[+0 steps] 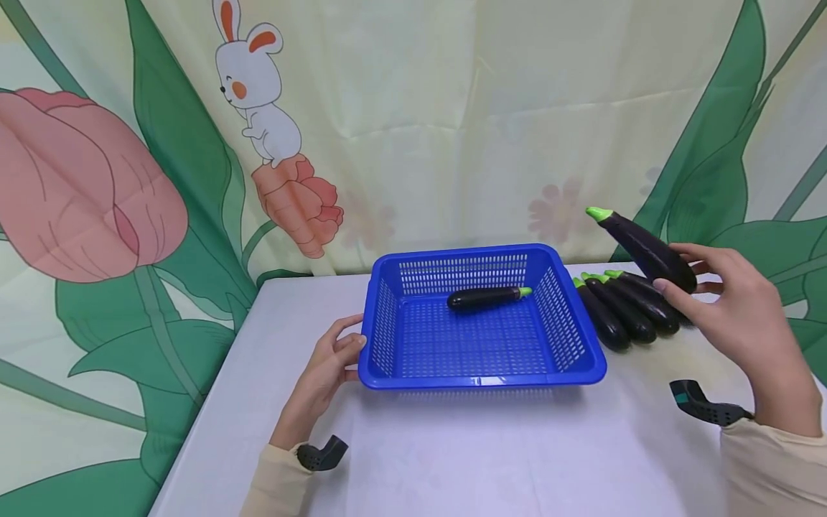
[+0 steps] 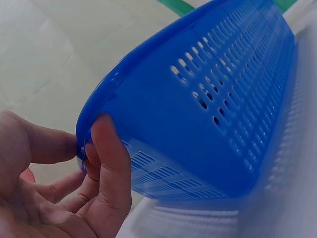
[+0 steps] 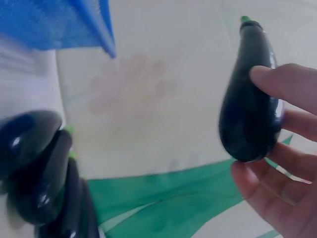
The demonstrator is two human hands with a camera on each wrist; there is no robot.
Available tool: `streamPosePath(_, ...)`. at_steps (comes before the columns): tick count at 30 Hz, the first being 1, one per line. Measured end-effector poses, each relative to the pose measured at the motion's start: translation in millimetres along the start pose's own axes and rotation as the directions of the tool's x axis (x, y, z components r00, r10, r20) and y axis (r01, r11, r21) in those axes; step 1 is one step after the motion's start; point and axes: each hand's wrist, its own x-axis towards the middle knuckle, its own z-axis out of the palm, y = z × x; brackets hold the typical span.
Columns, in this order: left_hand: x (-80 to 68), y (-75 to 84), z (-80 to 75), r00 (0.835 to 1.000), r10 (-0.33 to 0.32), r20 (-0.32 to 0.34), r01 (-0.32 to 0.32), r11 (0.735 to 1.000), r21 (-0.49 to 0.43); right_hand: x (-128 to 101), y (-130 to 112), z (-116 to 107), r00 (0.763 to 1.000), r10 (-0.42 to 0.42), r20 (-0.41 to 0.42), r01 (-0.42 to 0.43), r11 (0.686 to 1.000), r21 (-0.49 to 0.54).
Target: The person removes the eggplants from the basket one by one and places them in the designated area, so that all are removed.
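A blue plastic basket [image 1: 481, 382] with slotted walls stands on the table, and one eggplant [image 1: 484, 299] lies inside it. My left hand [image 1: 326, 370] grips the basket's left rim; in the left wrist view the thumb and fingers [image 2: 111, 173] pinch that edge. Raised above the table on the right, my right hand [image 1: 743, 309] holds another eggplant [image 1: 646, 248] by its thick end, green stem pointing up and left. The right wrist view shows this eggplant [image 3: 250, 109] between thumb and fingers. Beneath it, several eggplants [image 1: 620, 309] lie side by side, right of the basket.
A white cloth covers the table [image 1: 452, 459]. Behind it hangs a curtain [image 1: 413, 86] printed with a rabbit, flowers and leaves. The eggplant row lies close against the basket's right wall. Dark bands sit on both wrists.
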Motion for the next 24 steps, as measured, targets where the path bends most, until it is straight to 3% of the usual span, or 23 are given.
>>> streamPosePath(6, -0.1, 0.8, 0.2, 1.0, -0.003, -0.001, 0.003, 1.0, 0.013, 1.5, 24.0, 1.3, 0.98, 0.187, -0.072, -0.184, 0.982, 0.048)
streamPosePath(12, 0.5, 0.3, -0.3, 1.0, 0.001, -0.003, -0.001, 1.0, 0.015, 6.1, 41.2, 5.4, 0.898, 0.416, -0.143, -0.405, 0.909, 0.097)
streamPosePath(17, 0.7, -0.6, -0.4, 1.0, 0.005, -0.005, -0.005, 1.0, 0.017, 10.1, 55.0, 9.8, 0.817, 0.538, -0.206, -0.516, 0.843, 0.153)
streamPosePath(24, 0.2, -0.9, -0.4, 1.0, 0.008, -0.003, -0.008, 1.0, 0.015, 14.3, 77.7, 15.5, 0.764, 0.605, -0.225, -0.567, 0.795, 0.215)
